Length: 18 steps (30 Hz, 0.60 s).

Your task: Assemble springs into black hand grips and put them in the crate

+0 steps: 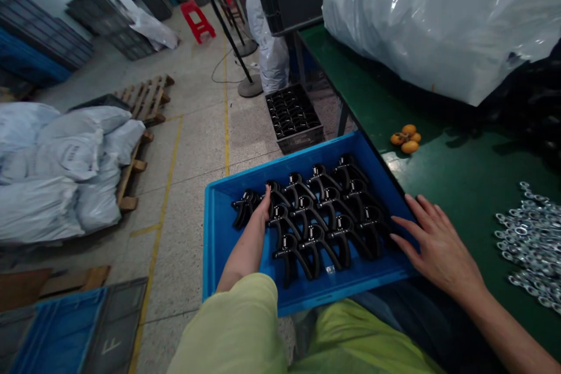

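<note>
A blue plastic crate (219, 228) rests on my lap beside a green table (442, 169). Rows of black hand grippers (326, 210) with metal springs stand inside it. My left hand (262, 210) reaches into the crate, its fingers on a black hand gripper at the left end of the back row. Whether those fingers close round it is hidden by the back of the hand. My right hand (432, 239) lies flat with fingers spread on the crate's right edge at the table's rim, holding nothing.
Silver metal rings (532, 239) lie heaped at the table's right. Small orange fruits (407, 138) and a big clear plastic bag (438, 17) sit farther back. On the floor are a black crate of grippers (293, 117), a wooden pallet with grey sacks (65, 158), and a red stool (197, 20).
</note>
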### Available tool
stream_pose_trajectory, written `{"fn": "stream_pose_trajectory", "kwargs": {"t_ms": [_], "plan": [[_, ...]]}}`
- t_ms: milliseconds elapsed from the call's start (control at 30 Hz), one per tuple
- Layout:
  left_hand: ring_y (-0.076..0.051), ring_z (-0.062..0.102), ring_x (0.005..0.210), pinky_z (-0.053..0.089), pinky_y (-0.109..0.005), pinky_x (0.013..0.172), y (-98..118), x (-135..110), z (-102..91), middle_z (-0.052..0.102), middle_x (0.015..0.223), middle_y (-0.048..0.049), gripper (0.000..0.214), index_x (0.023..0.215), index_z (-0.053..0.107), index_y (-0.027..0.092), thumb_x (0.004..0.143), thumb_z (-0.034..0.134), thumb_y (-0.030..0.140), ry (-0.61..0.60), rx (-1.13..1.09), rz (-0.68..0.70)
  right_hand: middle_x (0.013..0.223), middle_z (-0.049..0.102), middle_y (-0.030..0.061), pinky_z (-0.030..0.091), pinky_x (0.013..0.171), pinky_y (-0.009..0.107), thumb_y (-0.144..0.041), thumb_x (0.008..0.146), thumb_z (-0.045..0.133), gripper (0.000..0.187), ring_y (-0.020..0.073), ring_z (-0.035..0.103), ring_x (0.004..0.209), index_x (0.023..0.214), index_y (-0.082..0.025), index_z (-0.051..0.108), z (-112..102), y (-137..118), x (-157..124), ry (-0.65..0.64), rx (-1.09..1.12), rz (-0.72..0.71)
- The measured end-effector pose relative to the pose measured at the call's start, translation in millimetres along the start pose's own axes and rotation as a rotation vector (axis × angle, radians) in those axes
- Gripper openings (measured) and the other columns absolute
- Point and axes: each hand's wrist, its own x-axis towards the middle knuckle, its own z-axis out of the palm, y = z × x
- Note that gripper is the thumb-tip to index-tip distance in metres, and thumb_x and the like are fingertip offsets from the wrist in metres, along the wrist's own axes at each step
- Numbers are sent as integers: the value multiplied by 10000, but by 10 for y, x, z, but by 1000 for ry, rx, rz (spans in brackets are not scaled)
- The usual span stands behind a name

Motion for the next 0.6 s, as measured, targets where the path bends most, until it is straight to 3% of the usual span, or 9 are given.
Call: {"fn": "stream_pose_trajectory", "kwargs": {"t_ms": [300,600], "plan": [[-302,634,948,514,-445,772,-1,46,37,642,1107,-184,903,1154,567,169,624,326,860,-75,106,-32,1534,156,86,239,1083,533,-367,846,521,344,353,208,1363,1096,-164,641,0,-1,2,-16,-37,2],[-292,619,998,500,-437,825,27,-39,-46,626,1155,-166,886,1188,539,180,659,285,844,-108,168,10,1530,177,77,251,1079,537,-364,849,514,330,349,223,1359,1085,-173,643,11,43,-22,11,-23,-26]]}}
